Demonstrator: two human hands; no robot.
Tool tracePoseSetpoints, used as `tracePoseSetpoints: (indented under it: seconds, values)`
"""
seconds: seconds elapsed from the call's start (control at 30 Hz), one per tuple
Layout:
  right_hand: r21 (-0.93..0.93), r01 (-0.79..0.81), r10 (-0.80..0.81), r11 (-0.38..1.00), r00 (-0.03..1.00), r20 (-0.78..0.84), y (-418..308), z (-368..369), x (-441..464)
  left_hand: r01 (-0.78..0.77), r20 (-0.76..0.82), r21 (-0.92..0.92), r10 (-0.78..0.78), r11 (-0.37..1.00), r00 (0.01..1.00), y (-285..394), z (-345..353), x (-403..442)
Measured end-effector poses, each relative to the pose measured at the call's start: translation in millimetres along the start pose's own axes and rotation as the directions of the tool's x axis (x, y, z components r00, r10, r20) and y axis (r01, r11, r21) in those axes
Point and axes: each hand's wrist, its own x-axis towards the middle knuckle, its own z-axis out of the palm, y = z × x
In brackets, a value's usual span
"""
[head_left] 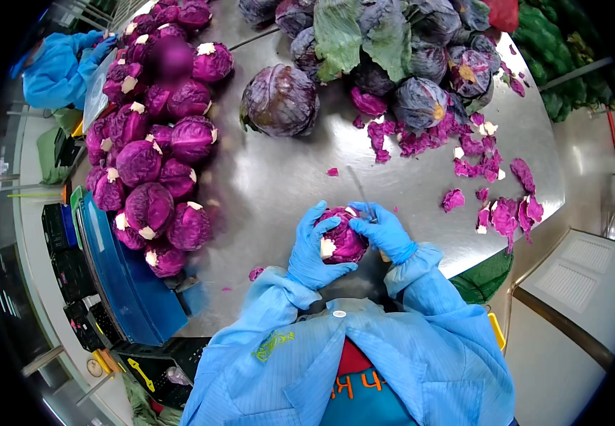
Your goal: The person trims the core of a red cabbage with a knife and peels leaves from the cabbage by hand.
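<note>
Filling most of the view, a shiny stainless-steel table [250, 192] offers bare metal ahead of the worker's hands and to their right; its near edge runs by the worker's body, and its right edge curves away beyond the scraps. The light-blue striped work jacket [428, 355] bears a small yellow-green embroidered emblem [273, 345], too curly to read. Between its lapels, a teal-and-red shirt [364, 401] shows orange letters, partly covered, so no whole word can be read. At the far side sits a heap of dark, dusky-purple unpeeled cabbages [421, 64], and along the left lies a pile of bright magenta peeled cabbages [138, 163] with white stumps. A blue plastic container [126, 277] stands against the left edge below that pile. Near the front edge, the blue-gloved left hand [311, 252] cups one round magenta cabbage [346, 243], fingers and thumb spread around its left side. The blue-gloved right hand [387, 236], touching its upper right side, grips a thin-bladed metal knife [359, 186], its blurred blade pointing forward. Torn magenta leaf scraps [505, 216] are scattered toward the right edge.
</note>
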Motion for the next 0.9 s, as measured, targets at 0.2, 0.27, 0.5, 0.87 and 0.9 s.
tracePoseSetpoints:
  seconds: [0.2,0.27,0.5,0.87,0.9]
  values:
    - [-0.147,-0.043,0.048,0.988,0.998,0.028,5,-18,-2,-0.021,0.023,0.016,0.02,1.0,1.0,2,7,2]
    - [-0.402,0.22,-0.216,0.889,0.975,0.058,16,-26,-2,-0.031,0.048,0.064,0.028,0.997,0.998,4,8,3]
    - [-0.813,0.301,-0.471,0.499,0.881,0.037,40,-43,0,-0.082,0.128,0.203,0.057,0.976,0.99,17,7,3]
    - [-0.869,-0.141,-0.625,0.474,0.641,-0.445,-11,-117,-18,0.06,-0.096,-0.403,-0.107,0.913,0.99,-48,-25,-39]
    - [-0.857,-0.007,-0.646,0.516,0.653,-0.394,-4,-102,-16,0.058,-0.097,-0.383,-0.103,0.922,0.99,-44,-25,-40]
